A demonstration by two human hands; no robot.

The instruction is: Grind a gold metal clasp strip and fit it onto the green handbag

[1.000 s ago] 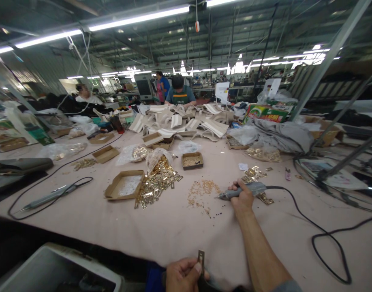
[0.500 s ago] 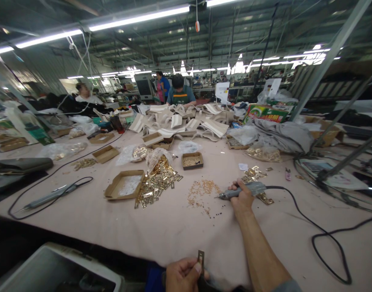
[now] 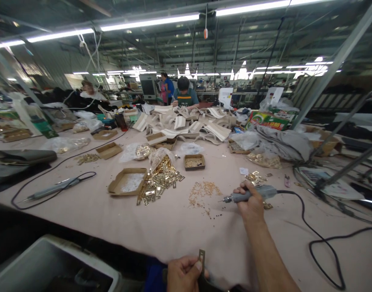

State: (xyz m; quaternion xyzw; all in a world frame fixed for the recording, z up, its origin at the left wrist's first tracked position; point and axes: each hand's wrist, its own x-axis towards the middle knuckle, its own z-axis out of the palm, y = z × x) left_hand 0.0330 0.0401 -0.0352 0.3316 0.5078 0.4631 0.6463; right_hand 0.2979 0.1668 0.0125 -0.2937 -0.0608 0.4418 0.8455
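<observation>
My right hand is wrapped round a grey electric screwdriver, its tip pointing left and its black cord trailing to the right. Left of that tip lies a scatter of small gold screws with a few tiny black pieces. At the table's front edge, my left hand pinches a metal plate with a slot in it, held upright. What lies under the left fingers is dark and mostly hidden. A heap of similar gold plates spills from a clear bag left of the screws.
Beside the heap stands a cardboard tray with clear bits. A small box sits behind the screws. Another electric screwdriver lies at left. Beige straps are piled at the back, where a person sits. A white bin stands below left.
The right hand and screwdriver have moved slightly right, away from the screws, and the screwdriver appears lifted a little. The left hand keeps its pinch on the plate. The view has shifted slightly.
</observation>
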